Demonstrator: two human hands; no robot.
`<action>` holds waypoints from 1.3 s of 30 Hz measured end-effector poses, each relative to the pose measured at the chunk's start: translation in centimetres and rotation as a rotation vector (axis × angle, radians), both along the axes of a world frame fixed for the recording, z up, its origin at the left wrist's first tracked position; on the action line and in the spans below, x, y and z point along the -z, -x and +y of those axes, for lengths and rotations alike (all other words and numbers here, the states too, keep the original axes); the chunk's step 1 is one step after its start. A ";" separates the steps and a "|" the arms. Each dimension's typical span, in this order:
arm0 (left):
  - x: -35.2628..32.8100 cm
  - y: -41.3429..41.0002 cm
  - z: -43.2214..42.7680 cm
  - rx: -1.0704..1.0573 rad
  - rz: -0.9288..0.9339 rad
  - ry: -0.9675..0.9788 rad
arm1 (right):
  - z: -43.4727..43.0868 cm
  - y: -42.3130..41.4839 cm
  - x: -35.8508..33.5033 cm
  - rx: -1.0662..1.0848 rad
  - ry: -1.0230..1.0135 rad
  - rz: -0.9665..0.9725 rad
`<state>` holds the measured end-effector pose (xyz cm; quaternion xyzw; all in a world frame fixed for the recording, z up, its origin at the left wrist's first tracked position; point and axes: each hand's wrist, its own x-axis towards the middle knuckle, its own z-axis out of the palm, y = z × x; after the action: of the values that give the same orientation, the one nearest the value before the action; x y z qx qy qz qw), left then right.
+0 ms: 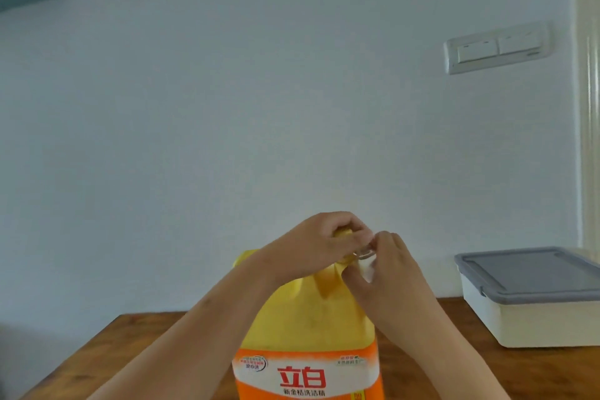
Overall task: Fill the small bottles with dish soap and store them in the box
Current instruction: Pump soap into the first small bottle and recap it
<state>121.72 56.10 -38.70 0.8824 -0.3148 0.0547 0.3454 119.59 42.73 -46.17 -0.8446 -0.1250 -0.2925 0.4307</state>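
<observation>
L hand (319,242) curled over top of dish soap jug (308,318), mid table (519,373). R hand (394,269) pinches small bottle (365,262) at 3 o'clock of L hand, axis approx upright, mouth by jug top. Box (535,318) at 3 o'clock of jug, lid (532,269) on; R hand nearer.

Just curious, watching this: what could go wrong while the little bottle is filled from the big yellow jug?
The small bottle is held by the right hand against the top of the yellow jug, its mouth partly hidden by fingers; soap might miss and run down the jug.
The left hand grips the jug's top; a hard push could overfill the bottle.
The box is closed, so storing needs a free hand.
</observation>
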 end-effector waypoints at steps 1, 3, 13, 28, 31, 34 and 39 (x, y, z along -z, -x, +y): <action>-0.2 0.2 0.4 0.014 0.008 -0.039 | -0.1 0.0 0.0 -0.005 0.017 0.000; -0.5 0.3 0.9 0.021 0.003 -0.081 | -0.2 -0.1 -0.1 0.003 0.034 0.008; -1.0 -0.4 1.0 0.073 0.056 -0.010 | -0.4 0.2 -0.9 0.095 0.029 -0.058; -2.7 -3.7 -1.9 -0.113 0.557 -0.159 | -1.9 2.3 -2.4 -0.017 0.179 0.087; -1.8 -5.2 -3.3 -0.237 0.513 -0.185 | -1.7 1.6 -1.5 0.002 0.115 0.060; -1.0 -5.6 -3.6 -0.281 0.304 -0.414 | -1.2 0.4 -0.6 0.033 0.163 0.136; -0.9 -4.0 -3.9 -0.279 0.237 -0.610 | -1.5 1.4 -0.8 0.017 0.159 0.174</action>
<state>125.67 52.16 -37.80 0.9796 -0.1510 -0.0979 0.0893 118.20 41.20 -45.36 -0.8993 -0.1028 -0.2107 0.3691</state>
